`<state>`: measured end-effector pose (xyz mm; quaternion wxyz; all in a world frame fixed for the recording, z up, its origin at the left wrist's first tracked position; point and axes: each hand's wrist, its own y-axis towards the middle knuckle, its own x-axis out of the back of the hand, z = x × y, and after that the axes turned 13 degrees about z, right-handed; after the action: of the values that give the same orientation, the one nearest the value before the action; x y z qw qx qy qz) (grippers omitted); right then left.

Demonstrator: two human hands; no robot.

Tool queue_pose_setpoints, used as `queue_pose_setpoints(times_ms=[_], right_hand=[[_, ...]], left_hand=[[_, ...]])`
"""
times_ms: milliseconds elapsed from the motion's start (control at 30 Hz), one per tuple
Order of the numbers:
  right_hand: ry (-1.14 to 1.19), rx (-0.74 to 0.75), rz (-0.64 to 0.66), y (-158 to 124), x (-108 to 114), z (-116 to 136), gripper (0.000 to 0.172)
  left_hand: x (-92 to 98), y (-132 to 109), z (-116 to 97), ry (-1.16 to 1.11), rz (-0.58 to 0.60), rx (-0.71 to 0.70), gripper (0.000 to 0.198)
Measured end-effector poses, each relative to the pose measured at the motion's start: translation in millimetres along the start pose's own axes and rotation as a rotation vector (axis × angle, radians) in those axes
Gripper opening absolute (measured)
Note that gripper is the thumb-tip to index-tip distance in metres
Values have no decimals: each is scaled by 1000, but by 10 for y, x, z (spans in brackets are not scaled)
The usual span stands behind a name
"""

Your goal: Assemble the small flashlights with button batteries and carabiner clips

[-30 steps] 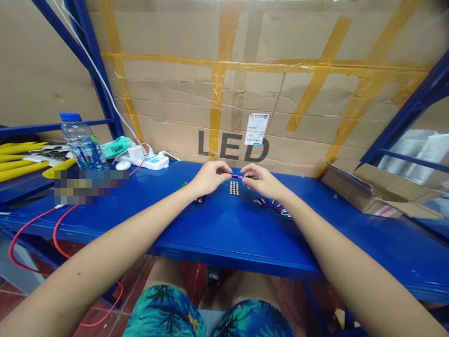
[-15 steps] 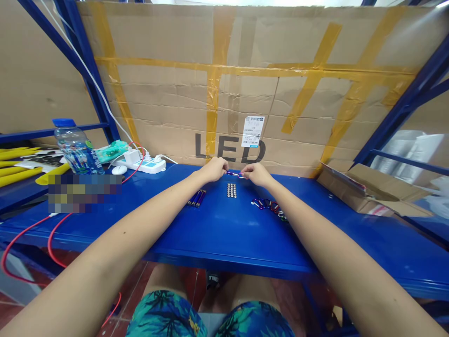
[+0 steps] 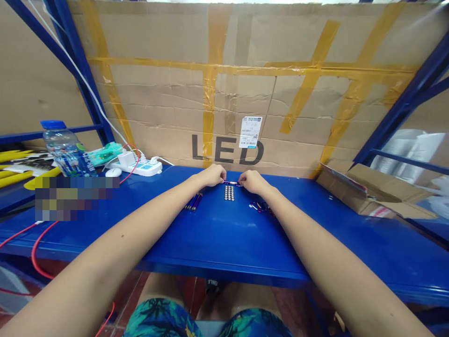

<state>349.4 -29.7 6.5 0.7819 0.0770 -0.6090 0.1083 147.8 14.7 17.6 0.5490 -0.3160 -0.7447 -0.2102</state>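
Observation:
Between my hands, just above the far part of the blue table, lies a slim purple-blue metal tube with a silvery middle. My left hand pinches its left end. At the right end my right hand is closed on it; fingers hide whether a clip is there too. Directly below are neat rows of small silver round pieces, like button cells. Several similar blue tubes lie beside my left forearm. Coloured carabiner clips lie by my right forearm, partly covered by it.
A large taped cardboard box stands behind the table. On the left are a water bottle, a white power strip, a red cable and yellow-handled things. An open cardboard box sits at right.
Both hands have come slightly lower and nearer the silver pieces, the tube still between them. My right forearm covers more of the clips. The view has shifted a little.

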Motion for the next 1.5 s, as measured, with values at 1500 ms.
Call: queue_pose_setpoints(times_ms=[1500], right_hand=[[-58,91,-7,-104,-24,47,29]], left_hand=[[-97,0,43,-17,-16,-44,23]])
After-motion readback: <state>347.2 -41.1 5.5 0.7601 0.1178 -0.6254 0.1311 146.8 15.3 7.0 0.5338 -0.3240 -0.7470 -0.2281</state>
